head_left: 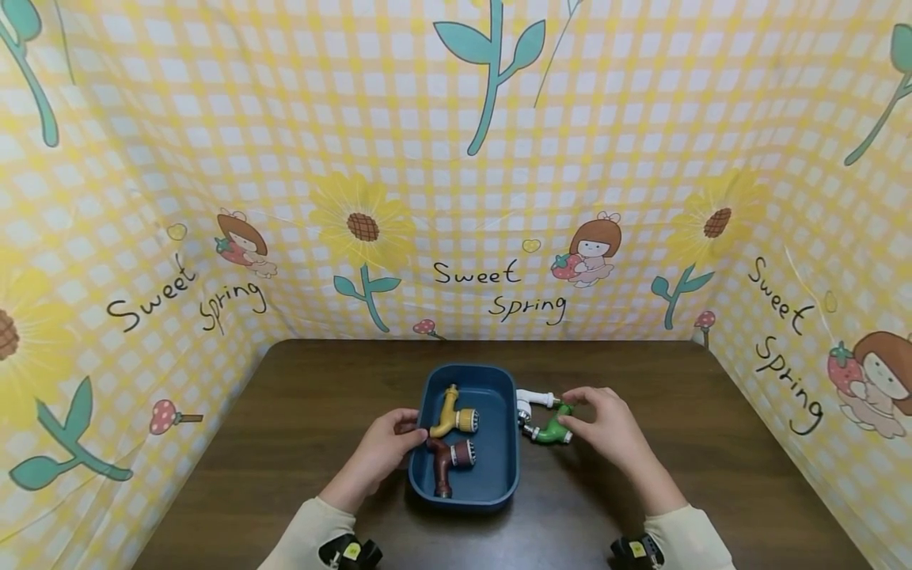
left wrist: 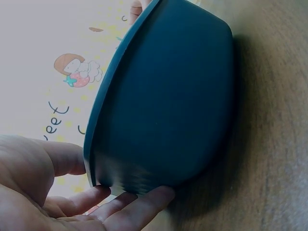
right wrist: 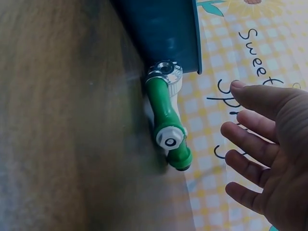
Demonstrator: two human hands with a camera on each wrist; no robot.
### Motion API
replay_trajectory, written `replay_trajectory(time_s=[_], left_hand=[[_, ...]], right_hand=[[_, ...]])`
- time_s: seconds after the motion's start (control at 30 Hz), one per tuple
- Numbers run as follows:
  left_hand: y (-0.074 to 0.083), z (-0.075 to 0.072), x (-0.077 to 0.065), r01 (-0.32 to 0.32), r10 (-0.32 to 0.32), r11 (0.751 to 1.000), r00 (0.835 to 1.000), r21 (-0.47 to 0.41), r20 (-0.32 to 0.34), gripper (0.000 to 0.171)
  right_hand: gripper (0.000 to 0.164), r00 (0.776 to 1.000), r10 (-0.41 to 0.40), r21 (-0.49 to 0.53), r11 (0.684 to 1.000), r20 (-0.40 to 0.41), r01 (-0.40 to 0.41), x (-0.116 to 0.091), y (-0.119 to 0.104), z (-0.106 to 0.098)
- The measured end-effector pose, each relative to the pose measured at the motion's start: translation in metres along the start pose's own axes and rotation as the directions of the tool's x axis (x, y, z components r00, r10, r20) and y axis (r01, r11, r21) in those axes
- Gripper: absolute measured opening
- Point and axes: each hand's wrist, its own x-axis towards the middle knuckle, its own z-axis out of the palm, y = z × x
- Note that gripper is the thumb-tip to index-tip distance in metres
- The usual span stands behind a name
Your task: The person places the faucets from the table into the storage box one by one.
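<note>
Two taps, the yellow tap (head_left: 448, 413) at eleven o'clock and the brown tap (head_left: 442, 461) at seven, lie inside the blue bin (head_left: 495, 447); the left hand (head_left: 388, 447), at the bin's nine o'clock, grips its rim between thumb and fingers; the green tap (head_left: 552, 431) lies outside on the table (head_left: 321, 380) at three o'clock, just beside the bin wall, the white tap (head_left: 537, 398) at two; the right hand (head_left: 608, 421) hovers near the green tap with fingers parted, grasping nothing; reaching for that tap seems to be the step in hand, and the next move would call for pinching its body.
</note>
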Motion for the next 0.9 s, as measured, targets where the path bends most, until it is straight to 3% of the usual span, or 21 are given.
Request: replay_trajectory(time_s=[0.47, 0.9], left_hand=[[0.000, 0.001, 0.004, 0.000, 0.000, 1.000, 1.000, -0.010, -0.002, 0.039], [-0.001, 0.001, 0.001, 0.000, 0.000, 1.000, 1.000, 0.001, -0.005, 0.040]], right_hand=[[0.034, 0.993, 0.115, 0.008, 0.993, 0.036, -0.115, -0.007, 0.010, 0.007], [0.034, 0.987, 0.157, -0.033, 0.987, 0.040, -0.156, -0.012, 0.013, 0.014]])
